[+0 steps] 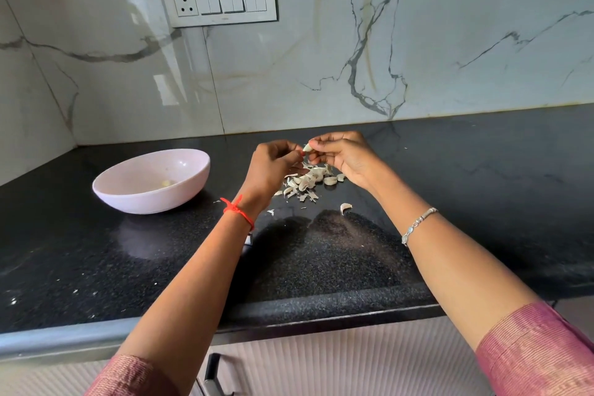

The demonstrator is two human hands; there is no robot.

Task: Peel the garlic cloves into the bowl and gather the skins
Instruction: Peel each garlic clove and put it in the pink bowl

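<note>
Garlic clove pinched in grip of left hand and right hand, skins beneath

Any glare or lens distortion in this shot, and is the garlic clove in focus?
Head view: bright glare streaks the marble wall, and a pale sheen lies on the countertop near the bowl; the wide-angle lens bows its front edge; the garlic clove pinched between left hand and right hand looks sharp.
</note>
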